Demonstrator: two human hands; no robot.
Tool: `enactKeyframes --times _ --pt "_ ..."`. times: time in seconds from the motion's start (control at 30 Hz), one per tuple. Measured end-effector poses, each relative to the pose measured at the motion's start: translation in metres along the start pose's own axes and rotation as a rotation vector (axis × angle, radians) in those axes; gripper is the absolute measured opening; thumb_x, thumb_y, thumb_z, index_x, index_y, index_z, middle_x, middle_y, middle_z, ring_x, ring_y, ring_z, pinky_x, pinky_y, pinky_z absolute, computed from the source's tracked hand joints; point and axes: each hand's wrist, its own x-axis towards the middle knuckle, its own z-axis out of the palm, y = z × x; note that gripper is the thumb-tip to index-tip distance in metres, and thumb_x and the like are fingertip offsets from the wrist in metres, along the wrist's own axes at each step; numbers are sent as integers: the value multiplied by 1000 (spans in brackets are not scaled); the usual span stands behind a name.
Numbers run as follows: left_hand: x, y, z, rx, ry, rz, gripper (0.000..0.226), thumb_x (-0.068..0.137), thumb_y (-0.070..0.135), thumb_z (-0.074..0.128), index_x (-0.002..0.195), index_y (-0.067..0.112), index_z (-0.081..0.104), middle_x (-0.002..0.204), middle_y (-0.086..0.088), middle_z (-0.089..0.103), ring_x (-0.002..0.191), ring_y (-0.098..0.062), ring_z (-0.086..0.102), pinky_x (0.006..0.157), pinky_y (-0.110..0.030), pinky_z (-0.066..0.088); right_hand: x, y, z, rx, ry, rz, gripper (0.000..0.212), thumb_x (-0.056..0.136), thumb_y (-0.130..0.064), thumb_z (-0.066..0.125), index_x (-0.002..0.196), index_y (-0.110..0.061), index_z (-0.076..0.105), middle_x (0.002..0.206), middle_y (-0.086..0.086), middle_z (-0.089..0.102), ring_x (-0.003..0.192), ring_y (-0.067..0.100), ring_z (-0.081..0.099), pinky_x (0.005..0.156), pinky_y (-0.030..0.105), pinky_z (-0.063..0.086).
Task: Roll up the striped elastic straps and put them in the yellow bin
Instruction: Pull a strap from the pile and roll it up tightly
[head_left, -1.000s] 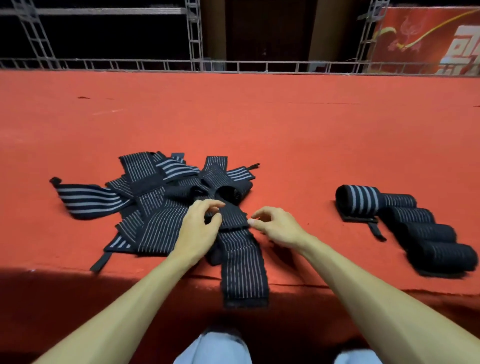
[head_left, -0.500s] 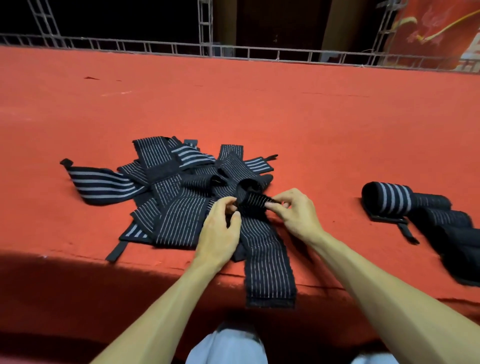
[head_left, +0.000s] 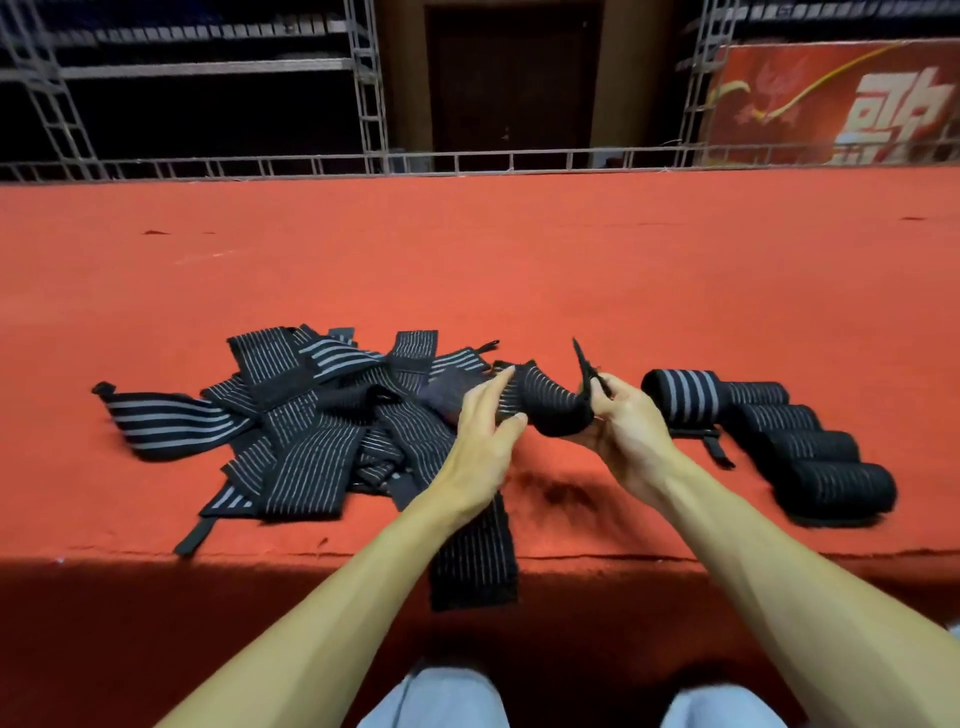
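A black strap with thin grey stripes (head_left: 543, 402) is lifted above the red carpet, curled at its top, and its tail hangs down over the carpet's front edge. My left hand (head_left: 485, 431) pinches its left side. My right hand (head_left: 621, 423) grips its curled end and a thin black tab that sticks up. A loose pile of striped straps (head_left: 306, 415) lies to the left of my hands. Several rolled straps (head_left: 769, 431) lie in a row on the right. No yellow bin is in view.
The red carpeted platform (head_left: 519, 270) stretches far back to a metal truss railing (head_left: 467, 158). Its front edge (head_left: 623, 558) drops off just before my knees. A red banner (head_left: 831, 98) hangs at the back right.
Both hands have lifted one strap's end off the pile and moved it right. The right hand now holds the curled end with the tab raised. The camera has tilted up.
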Motion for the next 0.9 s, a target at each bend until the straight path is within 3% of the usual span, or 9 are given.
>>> enactKeyframes --times 0.13,0.23,0.33,0.5,0.6,0.7,0.73,0.8,0.9 --pt "3 9 19 246 -215 38 70 81 47 41 148 31 31 146 7 35 137 -10 23 113 -29 15 -3 -5 -32 -73 223 49 29 90 -3 47 65 -14 54 58 0 53 53 14 50 53 25 41" --pt "5 3 29 320 -314 3 59 85 52 41 140 32 44 141 5 47 135 -14 34 116 -41 22 -8 -17 -55 -129 375 -24 25 88 -3 49 71 -19 58 69 2 58 66 21 54 63 29 42" --pt "6 0 29 348 -314 0 42 96 28 53 138 25 48 133 3 49 126 -12 43 110 -29 29 -4 -7 -59 -293 439 25 8 88 -16 56 87 -21 62 93 4 66 92 24 61 84 37 50" --pt "13 -25 17 286 -262 12 29 93 20 61 121 28 58 118 5 60 107 -8 57 96 -24 43 16 0 -43 -307 427 7 6 82 -26 60 87 -24 65 101 3 70 99 26 66 90 49 54" --pt "16 -34 17 141 -138 42 8 94 15 61 96 23 63 89 9 65 78 6 56 77 -15 44 24 -5 -33 -88 435 19 7 78 -26 65 82 -20 63 92 7 70 85 25 68 83 44 57" --pt "22 -27 12 -79 40 -4 8 95 18 59 98 21 66 90 10 70 83 2 63 77 -15 49 38 -24 -31 401 438 42 20 95 3 52 80 -10 56 80 8 62 60 12 62 57 26 55" --pt "26 -24 8 -162 67 -44 10 95 19 59 102 19 66 92 7 72 84 -4 66 76 -20 53 44 -30 -31 534 471 33 23 95 6 49 78 -9 55 81 7 61 60 12 61 58 25 56" --pt "35 -16 3 -325 100 -135 14 97 20 57 105 12 64 79 3 70 64 -12 66 56 -28 53 51 -39 -31 668 493 31 21 95 4 50 80 -9 54 85 7 61 67 13 61 69 27 56" --pt "46 -16 1 -389 134 -271 17 98 18 55 110 7 58 62 -1 57 37 -13 47 34 -21 37 56 -32 -25 552 340 69 10 97 -11 52 88 -11 57 87 5 64 78 16 62 73 32 54"
